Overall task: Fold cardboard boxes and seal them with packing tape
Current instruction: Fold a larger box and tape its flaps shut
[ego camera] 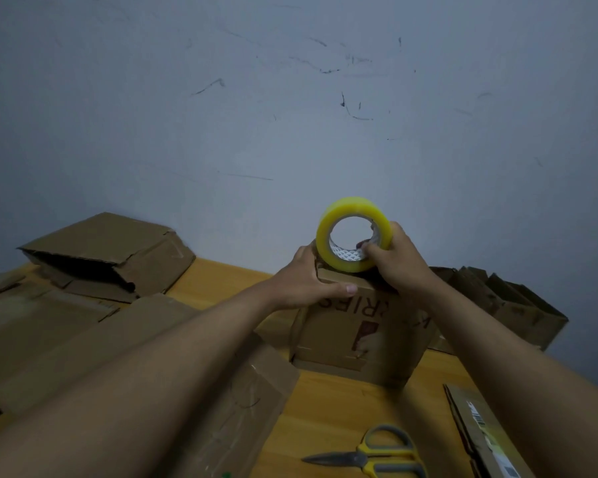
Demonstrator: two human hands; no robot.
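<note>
my right hand (pixel 399 262) grips the tape roll (pixel 354 233), thumb hooked inside the core, fingers wrapped over the outer rim. roll stands on edge, resting on top of the box (pixel 363 336) just under my grip, hole facing me. my left hand (pixel 309 279) sits just left of the roll, clamped on the box's top left edge w/ thumb lying across the near face and fingers curled over the far side. box is upright on the wooden table (pixel 325 408), red print on its front, upside down to me. scissors (pixel 377 455) lie closed well below my right wrist, near me. flat cardboard sheets (pixel 83 339) under my left forearm, a half-folded box (pixel 118 257) far left of my grip, more boxes (pixel 508 301) right behind my right wrist.
</note>
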